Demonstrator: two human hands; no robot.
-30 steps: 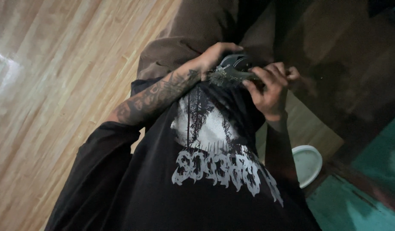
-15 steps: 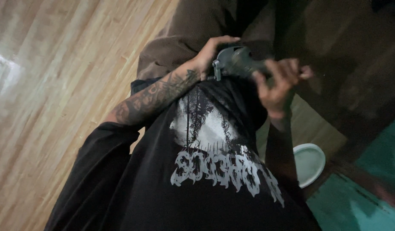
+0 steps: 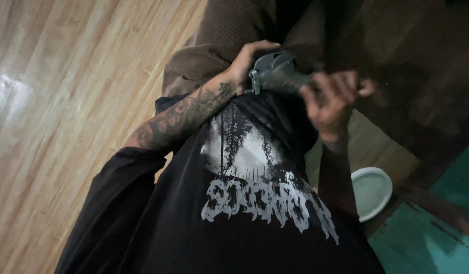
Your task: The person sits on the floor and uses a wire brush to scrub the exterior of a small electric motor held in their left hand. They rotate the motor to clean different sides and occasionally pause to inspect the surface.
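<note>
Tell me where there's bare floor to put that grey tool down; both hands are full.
Bare wooden floor lies wide beside the left hand and its arm. Beside the right hand, room is tight: a white bowl and a teal surface crowd it. Both hands grip the grey tool.

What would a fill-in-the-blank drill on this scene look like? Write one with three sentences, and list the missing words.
1. Both hands meet at a dark grey ____ tool held at waist height.
2. The left hand belongs to a forearm covered in ____.
3. The pale round bowl sits below the blurred ____ hand, near the wooden floor.

Missing words: metal; tattoos; right
</note>
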